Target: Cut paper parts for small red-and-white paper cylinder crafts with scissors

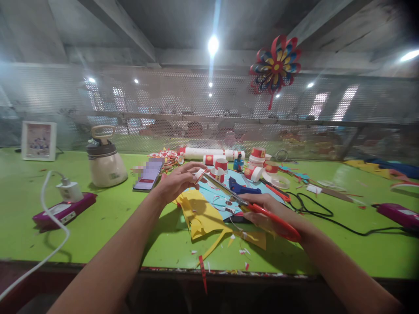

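My right hand (262,207) is closed around the red handles of a pair of scissors (275,222), whose metal blades point up and to the left. Pinched in the fingers of my left hand (180,181) is a small white paper piece (200,175) with a red edge. The blade tips reach that piece; whether they cut into it I cannot tell. Below my hands lie yellow felt sheets (203,213) and a light blue sheet (212,198). A blue glue gun (242,186) rests just beyond the scissors. Red-and-white paper cups (221,165) stand behind my left fingers.
To the left are a phone (149,174), a beige kettle-like sprayer (106,165) and a purple power strip (65,211) with a white cable. Stacked paper cups (258,156) stand at the back right. A black cord (327,222) crosses the green table (327,253). A pinwheel flower (276,66) hangs above.
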Available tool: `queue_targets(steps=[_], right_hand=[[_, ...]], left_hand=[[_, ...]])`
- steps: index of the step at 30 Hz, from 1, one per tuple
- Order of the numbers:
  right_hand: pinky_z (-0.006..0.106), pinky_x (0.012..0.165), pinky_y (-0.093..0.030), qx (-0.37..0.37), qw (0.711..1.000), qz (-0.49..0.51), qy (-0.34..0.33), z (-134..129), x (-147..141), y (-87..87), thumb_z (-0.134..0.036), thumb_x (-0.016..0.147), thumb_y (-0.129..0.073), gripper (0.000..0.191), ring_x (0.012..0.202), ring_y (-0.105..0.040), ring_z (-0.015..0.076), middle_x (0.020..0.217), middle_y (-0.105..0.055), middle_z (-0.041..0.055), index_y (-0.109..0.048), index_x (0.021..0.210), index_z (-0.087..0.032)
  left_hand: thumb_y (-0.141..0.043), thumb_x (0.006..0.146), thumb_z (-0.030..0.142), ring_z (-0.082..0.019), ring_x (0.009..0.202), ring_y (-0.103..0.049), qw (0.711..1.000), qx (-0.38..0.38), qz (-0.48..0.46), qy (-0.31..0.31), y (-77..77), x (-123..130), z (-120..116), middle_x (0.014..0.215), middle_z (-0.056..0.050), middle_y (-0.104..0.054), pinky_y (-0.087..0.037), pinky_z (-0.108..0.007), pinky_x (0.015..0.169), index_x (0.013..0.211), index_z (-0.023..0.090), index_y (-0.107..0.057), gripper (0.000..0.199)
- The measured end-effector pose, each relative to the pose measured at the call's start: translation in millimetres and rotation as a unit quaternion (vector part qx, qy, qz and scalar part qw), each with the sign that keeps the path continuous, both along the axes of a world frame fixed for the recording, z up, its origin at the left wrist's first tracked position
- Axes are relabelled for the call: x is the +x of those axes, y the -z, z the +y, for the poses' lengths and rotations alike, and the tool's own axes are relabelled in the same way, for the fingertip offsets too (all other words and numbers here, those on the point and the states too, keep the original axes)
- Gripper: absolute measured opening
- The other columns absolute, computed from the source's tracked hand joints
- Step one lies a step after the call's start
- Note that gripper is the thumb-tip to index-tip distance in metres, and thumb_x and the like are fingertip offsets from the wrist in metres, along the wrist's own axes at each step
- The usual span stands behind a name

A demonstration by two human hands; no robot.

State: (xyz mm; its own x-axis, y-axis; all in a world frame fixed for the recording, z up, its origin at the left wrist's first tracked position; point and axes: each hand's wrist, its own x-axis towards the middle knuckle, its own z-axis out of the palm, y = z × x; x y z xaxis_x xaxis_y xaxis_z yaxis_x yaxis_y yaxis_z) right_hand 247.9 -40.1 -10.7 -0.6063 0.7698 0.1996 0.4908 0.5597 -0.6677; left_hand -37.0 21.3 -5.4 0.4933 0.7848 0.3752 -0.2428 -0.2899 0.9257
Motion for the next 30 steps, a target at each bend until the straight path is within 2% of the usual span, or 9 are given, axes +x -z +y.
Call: queue_targets(steps=[4,11,17,21,26,30], right_hand=[[0.023,0.058,-0.041,-0.005,1.0,0.007,-0.01,0.4,0.7,-0.1,-0.015,0.081,-0.056,0.038,0.066,-0.049,0.0128,0.082,-0.062,-0.0003,-0.063,0.118,-0.022],[0.021,0.053,-0.036,-0.025,0.999,0.028,-0.021,-1.8,-1.0,0.0,-0.015,0.084,-0.053,0.03,0.06,-0.043,0.0109,0.071,-0.053,-0.0036,-0.065,0.111,-0.022],[0.022,0.052,-0.036,-0.024,0.999,0.027,-0.021,-3.9,-2.8,-3.5,-0.014,0.081,-0.053,0.036,0.058,-0.041,0.0112,0.068,-0.052,-0.0034,-0.065,0.114,-0.021],[0.022,0.052,-0.035,-0.019,1.0,0.016,-0.016,-4.5,-2.8,-5.2,-0.015,0.078,-0.054,0.035,0.059,-0.041,0.0113,0.07,-0.052,-0.0035,-0.066,0.111,-0.021],[0.021,0.05,-0.031,-0.02,1.0,0.006,-0.013,-2.2,-1.7,-3.2,-0.018,0.078,-0.053,0.027,0.055,-0.036,0.0105,0.063,-0.044,-0.0053,-0.066,0.1,-0.018],[0.021,0.051,-0.033,-0.021,1.0,0.012,-0.012,-1.3,-1.7,-3.0,-0.02,0.077,-0.054,0.021,0.056,-0.04,0.0106,0.067,-0.048,-0.0042,-0.065,0.095,-0.018]], left_hand=[[-0.056,0.074,0.009,-0.018,0.088,-0.057,1.0,0.004,-0.002,0.002,-0.4,0.2,-1.2,0.12,-0.011,-0.06,-0.045,-0.029,0.068,0.106,0.021,-0.066,0.035],[-0.056,0.074,0.008,-0.018,0.086,-0.059,1.0,0.012,0.0,-0.001,0.4,0.1,-0.3,0.121,-0.01,-0.06,-0.046,-0.03,0.068,0.107,0.022,-0.065,0.037],[-0.055,0.074,0.008,-0.021,0.091,-0.061,1.0,0.014,0.007,0.001,-0.1,0.6,-0.6,0.118,-0.011,-0.062,-0.046,-0.03,0.067,0.106,0.021,-0.065,0.036],[-0.056,0.075,0.008,-0.022,0.091,-0.062,1.0,0.011,0.012,0.011,-0.2,0.6,-0.8,0.115,-0.013,-0.063,-0.048,-0.032,0.069,0.108,0.019,-0.064,0.036],[-0.057,0.077,0.01,-0.024,0.093,-0.063,0.999,0.002,0.005,0.033,-0.2,0.5,-0.8,0.116,-0.014,-0.061,-0.051,-0.037,0.073,0.112,0.018,-0.062,0.036],[-0.058,0.078,0.01,-0.025,0.093,-0.065,0.999,-0.016,-0.009,0.041,-1.4,-0.5,-1.6,0.114,-0.014,-0.062,-0.052,-0.04,0.078,0.117,0.019,-0.059,0.04]])
